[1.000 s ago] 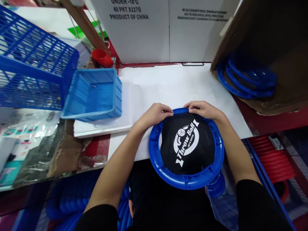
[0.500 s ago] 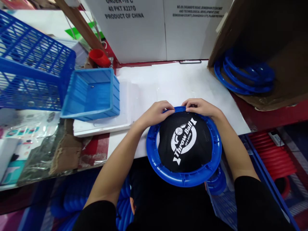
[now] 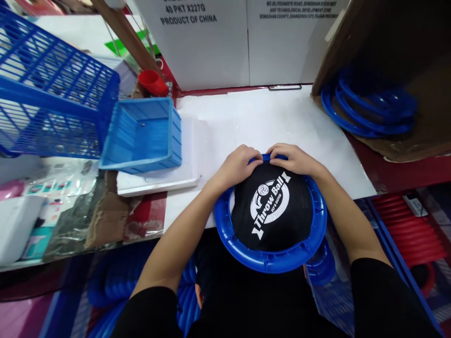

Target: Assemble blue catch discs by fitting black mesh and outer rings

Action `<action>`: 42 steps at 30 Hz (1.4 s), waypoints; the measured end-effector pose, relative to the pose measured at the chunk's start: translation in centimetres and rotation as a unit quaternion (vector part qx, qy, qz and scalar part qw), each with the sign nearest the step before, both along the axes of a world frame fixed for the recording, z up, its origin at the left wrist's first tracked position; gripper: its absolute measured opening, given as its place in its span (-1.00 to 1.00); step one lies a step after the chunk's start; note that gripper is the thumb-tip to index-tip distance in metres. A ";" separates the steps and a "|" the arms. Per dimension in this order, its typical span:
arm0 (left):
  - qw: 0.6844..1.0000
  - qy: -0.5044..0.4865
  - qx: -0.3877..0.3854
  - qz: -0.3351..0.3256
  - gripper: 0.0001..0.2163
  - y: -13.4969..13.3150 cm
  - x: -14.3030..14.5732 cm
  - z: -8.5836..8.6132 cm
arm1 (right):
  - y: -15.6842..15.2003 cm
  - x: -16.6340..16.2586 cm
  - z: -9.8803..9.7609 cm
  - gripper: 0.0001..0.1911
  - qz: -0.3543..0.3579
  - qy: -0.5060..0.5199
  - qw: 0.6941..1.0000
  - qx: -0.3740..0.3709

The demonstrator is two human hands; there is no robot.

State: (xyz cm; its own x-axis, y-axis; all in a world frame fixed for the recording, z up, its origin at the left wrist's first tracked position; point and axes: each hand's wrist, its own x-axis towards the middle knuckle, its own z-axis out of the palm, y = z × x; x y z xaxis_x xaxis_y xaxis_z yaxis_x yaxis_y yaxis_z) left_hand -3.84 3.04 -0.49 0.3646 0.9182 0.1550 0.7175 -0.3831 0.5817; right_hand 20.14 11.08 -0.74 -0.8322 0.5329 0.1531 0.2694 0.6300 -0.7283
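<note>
– What does the grip have?
– The left hand [image 3: 244, 162] and right hand [image 3: 294, 158], just beside each other, both pinch the far rim of a blue ring [image 3: 271, 262]; the fingers cover part of that rim.
– And inside the ring?
– Black mesh [image 3: 299, 220] printed "Throw Ball", on the near side of the grip. Its edge under the fingertips is hidden, so I can't tell how it sits there.
– Around that?
– The white-covered table [image 3: 282, 122] beyond the grip, a light-blue bin [image 3: 155, 165] to its left, and a cardboard box [image 3: 394, 149] to its right with blue rings [image 3: 380, 129] inside, its depth lost in shadow.
– Farthest out?
– A white carton [image 3: 225, 56] beyond the grip, its upper print cut off, and a blue basket [image 3: 108, 96] far left, also cut off.
</note>
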 end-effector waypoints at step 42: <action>0.987 -0.020 -0.122 0.100 -0.79 1.8 1.0 -1.2 | 1.2 -0.8 -0.4 -0.70 -0.027 -0.019 0.994 -0.101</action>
State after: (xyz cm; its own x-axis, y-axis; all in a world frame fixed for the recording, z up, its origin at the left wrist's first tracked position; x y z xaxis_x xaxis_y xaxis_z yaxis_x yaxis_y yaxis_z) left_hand -2.82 4.81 -1.74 0.1705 0.9829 -0.0690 0.7394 -0.0813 0.6684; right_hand 19.37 12.24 -1.11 -0.8050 0.5932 0.0085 0.3277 0.4566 -0.8271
